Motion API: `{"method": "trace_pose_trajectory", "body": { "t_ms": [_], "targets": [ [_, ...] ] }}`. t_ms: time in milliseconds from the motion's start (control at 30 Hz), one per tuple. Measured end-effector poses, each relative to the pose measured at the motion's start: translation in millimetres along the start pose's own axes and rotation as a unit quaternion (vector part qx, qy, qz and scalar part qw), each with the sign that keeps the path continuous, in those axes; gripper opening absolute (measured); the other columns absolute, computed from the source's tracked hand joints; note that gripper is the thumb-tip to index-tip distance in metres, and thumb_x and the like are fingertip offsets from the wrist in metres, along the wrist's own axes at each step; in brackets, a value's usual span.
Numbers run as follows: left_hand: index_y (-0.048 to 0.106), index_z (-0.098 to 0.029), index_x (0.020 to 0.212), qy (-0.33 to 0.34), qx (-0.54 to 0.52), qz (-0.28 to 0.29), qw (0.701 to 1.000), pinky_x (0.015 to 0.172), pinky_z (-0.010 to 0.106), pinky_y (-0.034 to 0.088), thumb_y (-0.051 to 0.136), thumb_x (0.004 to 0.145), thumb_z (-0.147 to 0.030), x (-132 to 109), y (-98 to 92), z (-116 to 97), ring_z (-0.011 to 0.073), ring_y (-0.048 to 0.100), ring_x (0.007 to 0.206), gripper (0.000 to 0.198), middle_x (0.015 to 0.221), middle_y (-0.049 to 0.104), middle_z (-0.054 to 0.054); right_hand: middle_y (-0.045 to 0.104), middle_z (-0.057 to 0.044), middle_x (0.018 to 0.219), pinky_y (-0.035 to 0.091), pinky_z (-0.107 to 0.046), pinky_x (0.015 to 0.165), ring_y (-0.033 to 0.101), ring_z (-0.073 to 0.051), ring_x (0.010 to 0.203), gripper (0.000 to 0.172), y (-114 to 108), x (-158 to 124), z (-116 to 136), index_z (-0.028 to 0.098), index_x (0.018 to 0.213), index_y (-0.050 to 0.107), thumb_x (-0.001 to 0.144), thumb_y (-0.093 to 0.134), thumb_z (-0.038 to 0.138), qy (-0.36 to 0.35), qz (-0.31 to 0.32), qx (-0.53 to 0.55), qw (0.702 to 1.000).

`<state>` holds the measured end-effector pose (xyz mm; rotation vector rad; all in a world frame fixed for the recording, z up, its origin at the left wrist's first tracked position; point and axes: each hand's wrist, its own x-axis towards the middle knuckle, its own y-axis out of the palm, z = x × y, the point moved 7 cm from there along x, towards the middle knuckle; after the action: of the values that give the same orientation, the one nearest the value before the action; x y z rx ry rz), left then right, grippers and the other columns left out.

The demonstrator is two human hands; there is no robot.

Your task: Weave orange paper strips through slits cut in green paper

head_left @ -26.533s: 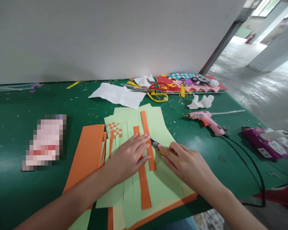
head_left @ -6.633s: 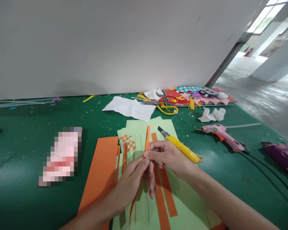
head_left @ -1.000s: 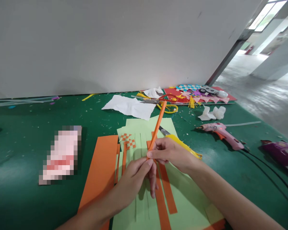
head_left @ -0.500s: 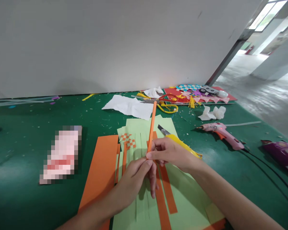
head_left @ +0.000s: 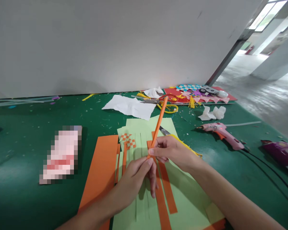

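Observation:
Both my hands meet over the light green paper sheets [head_left: 187, 195], pinching one narrow orange paper strip [head_left: 160, 118]. My left hand [head_left: 140, 171] grips its lower end between thumb and index finger, with the other fingers hanging down. Just above, my right hand [head_left: 171, 150] has thumb and fingers closed on the strip, which points up and leans to the right. Under the hands lie flat orange strips [head_left: 168, 188] and cut green strips. A small orange-and-green checkered weave [head_left: 127, 140] rests left of the hands. The yellow utility knife [head_left: 184, 143] is partly hidden behind my right hand.
An orange sheet [head_left: 103, 169] lies at left, beyond it a blurred pink packet [head_left: 63, 155]. Scissors [head_left: 169, 108] and white paper [head_left: 129, 107] sit at the back. To the right are a pink glue gun [head_left: 224, 132] with a cord and a purple tool [head_left: 280, 153].
The strip's upper end has swung to the right and now leans more. My right hand has shifted slightly up and right along it; my left hand stays nearly in place.

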<state>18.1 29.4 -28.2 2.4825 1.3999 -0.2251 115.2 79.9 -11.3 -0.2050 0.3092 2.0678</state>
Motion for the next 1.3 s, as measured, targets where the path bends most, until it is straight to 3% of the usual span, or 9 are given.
{"method": "trace_pose_trajectory", "body": {
  "t_ms": [433, 700, 833, 1033, 1300],
  "targets": [
    [0.050, -0.018, 0.075, 0.006, 0.007, 0.002, 1.000, 0.052, 0.021, 0.045, 0.033, 0.100, -0.038, 0.7, 0.6, -2.3, 0.0110, 0.057, 0.048, 0.036, 0.056, 0.058, -0.002, 0.046, 0.006, 0.048, 0.026, -0.023, 0.046, 0.038, -0.006, 0.046, 0.032, -0.4, -0.4, -0.8, 0.016, 0.063, 0.055, 0.074, 0.074, 0.040, -0.002, -0.004, 0.007, 1.000],
    [0.052, -0.017, 0.077, 0.007, -0.003, -0.006, 1.000, 0.052, 0.021, 0.046, 0.034, 0.099, -0.037, 0.8, 0.7, -1.9, 0.0111, 0.057, 0.047, 0.035, 0.055, 0.059, -0.002, 0.050, 0.005, 0.050, 0.028, -0.022, 0.047, 0.042, -0.007, 0.048, 0.025, 1.9, -2.0, 1.9, 0.016, 0.066, 0.058, 0.074, 0.074, 0.034, 0.010, 0.024, -0.060, 0.998],
    [0.054, -0.017, 0.078, 0.005, -0.009, -0.009, 1.000, 0.051, 0.019, 0.045, 0.036, 0.099, -0.036, 1.3, -0.3, -1.1, 0.0102, 0.058, 0.047, 0.033, 0.054, 0.058, -0.002, 0.053, 0.004, 0.050, 0.026, -0.022, 0.047, 0.041, -0.007, 0.048, 0.026, 3.8, -1.7, 2.1, 0.016, 0.065, 0.058, 0.075, 0.073, 0.035, -0.003, 0.035, -0.025, 0.999],
    [0.054, -0.017, 0.080, -0.002, -0.007, -0.012, 1.000, 0.050, 0.019, 0.044, 0.037, 0.099, -0.039, 1.1, -1.6, 2.4, 0.0103, 0.057, 0.046, 0.033, 0.052, 0.056, -0.003, 0.048, 0.006, 0.049, 0.025, -0.022, 0.046, 0.039, -0.006, 0.047, 0.028, -1.5, 0.6, -2.2, 0.016, 0.066, 0.059, 0.075, 0.074, 0.037, -0.010, 0.005, 0.009, 1.000],
    [0.053, -0.017, 0.080, -0.003, 0.000, -0.015, 1.000, 0.051, 0.020, 0.044, 0.036, 0.099, -0.040, 1.1, -1.8, 1.5, 0.0108, 0.057, 0.047, 0.035, 0.053, 0.056, -0.003, 0.046, 0.006, 0.048, 0.026, -0.023, 0.046, 0.038, -0.007, 0.047, 0.030, -1.6, 0.4, -2.5, 0.016, 0.066, 0.058, 0.074, 0.075, 0.040, 0.003, 0.001, 0.004, 1.000]
  ]
}}
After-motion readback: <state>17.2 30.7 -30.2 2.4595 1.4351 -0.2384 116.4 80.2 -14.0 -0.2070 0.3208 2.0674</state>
